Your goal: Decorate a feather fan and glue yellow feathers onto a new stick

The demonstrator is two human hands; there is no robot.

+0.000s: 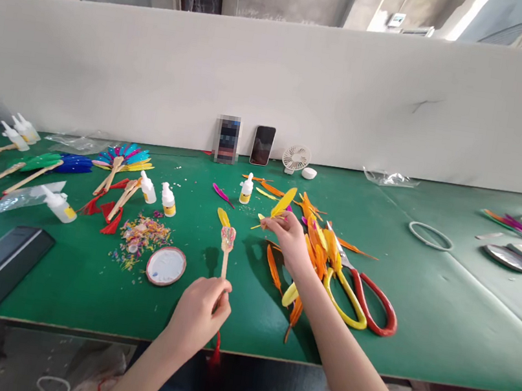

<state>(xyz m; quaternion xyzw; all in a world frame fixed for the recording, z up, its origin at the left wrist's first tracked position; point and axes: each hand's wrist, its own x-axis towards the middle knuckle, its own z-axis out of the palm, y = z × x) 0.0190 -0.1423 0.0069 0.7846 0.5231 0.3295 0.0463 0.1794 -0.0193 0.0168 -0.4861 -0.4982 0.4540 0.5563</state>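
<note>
My left hand (203, 308) is closed round the wooden handle of a small fan (227, 243). Colourful bits cover the fan's head, and one yellow feather (223, 217) sticks up from its top left. A red tassel (216, 352) hangs below that hand, past the table edge. Pinched in the fingers of my right hand (287, 235) is another yellow feather (284, 203), held above the table. Beneath and beside my right forearm lies a pile of orange and yellow feathers (319, 247). Two pairs of scissors, one yellow-handled (348, 300) and one red-handled (384, 308), rest against the pile.
Glue bottles (246, 190) stand around the green table (449, 315). Left of centre are a heap of coloured chips (145, 234) and a round lid (166, 266). Finished feather fans (124, 155) lie farther left. A phone (262, 145) and a small fan machine (296, 158) stand by the white partition.
</note>
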